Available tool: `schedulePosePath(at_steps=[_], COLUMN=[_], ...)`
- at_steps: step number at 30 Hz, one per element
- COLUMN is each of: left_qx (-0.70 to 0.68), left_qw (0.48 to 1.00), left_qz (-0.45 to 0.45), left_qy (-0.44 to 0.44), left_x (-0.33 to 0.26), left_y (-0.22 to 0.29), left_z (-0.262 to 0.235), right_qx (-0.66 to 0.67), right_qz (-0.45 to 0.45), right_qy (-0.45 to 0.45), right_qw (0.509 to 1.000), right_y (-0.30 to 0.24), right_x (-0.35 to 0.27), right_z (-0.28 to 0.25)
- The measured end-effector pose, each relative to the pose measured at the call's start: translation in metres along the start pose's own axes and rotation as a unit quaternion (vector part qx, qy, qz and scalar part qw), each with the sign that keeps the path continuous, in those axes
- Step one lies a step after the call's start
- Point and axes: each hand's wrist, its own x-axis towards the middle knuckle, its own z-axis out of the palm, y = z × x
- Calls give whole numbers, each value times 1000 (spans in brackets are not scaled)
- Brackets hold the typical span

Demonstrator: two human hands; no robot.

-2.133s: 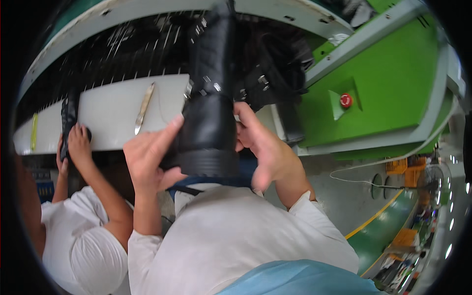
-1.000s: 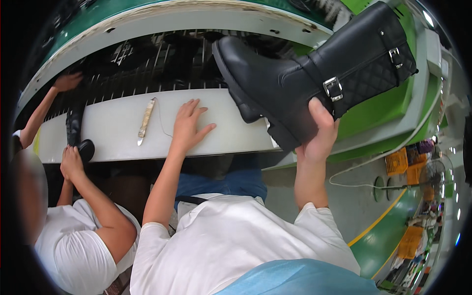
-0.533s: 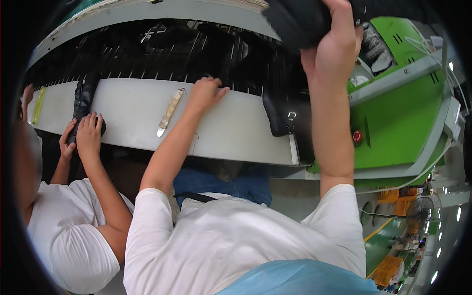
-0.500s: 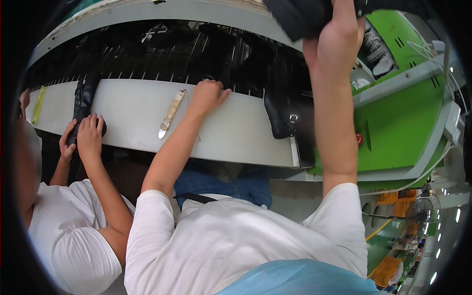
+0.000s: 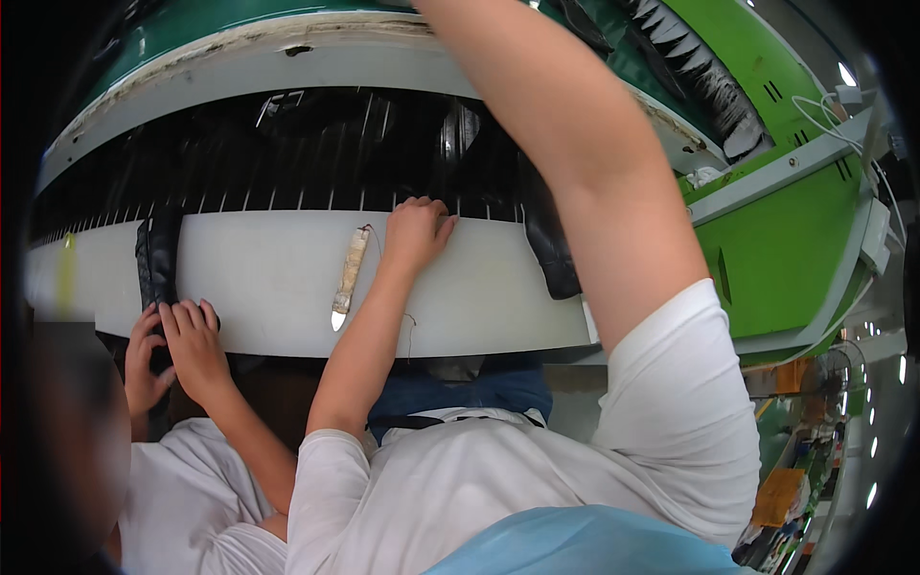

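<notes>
My left hand [image 5: 417, 235] lies at the far edge of the white tabletop [image 5: 278, 259], its fingers out over the edge and thumb apart, holding nothing. Next to that forearm is a knife [image 5: 350, 278] with a wrapped, pale handle and a short light blade. My right arm [image 5: 594, 144] reaches far forward; its hand is beyond the top of the picture, so what it holds cannot be seen. Below this arm, a black boot [image 5: 551, 254] lies at the table's right end, partly covered by the arm.
On the left a co-worker's hands [image 5: 182, 345] are on a black boot [image 5: 165, 259]. A yellow strip [image 5: 65, 273] lies farther left. Dark slats [image 5: 278, 163] with black items run behind the table, then a green surface [image 5: 211, 43]. A green machine panel [image 5: 786, 249] stands right.
My right hand, with a black boot-like item in it earlier, has moved forward and left out of view. The whole view has shifted; my left hand stays at the table edge.
</notes>
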Motion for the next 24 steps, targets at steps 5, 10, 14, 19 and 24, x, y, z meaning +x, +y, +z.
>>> schedulePosePath(at_steps=[5,10,14,19,24], left_qx=[-7,-7,4,-22,-12], left_qw=[1000,999,1000,999,998], left_qz=[29,31,2,37,61], left_qy=[3,24,-16,-10,-28], left_x=[1,-1,-2,5,3], left_y=[4,-18,-12,-24,-32], left_z=[11,10,6,17,9], right_qx=[38,373,361,215,133], right_qz=[-84,-136,30,294,333], right_qy=[-30,-79,-114,76,316], right_qw=[995,914,925,928,878], right_y=[20,39,116,215,247], right_x=[-5,-176,-375,-533,-541], right_z=[-8,-80,-127,-133,-142])
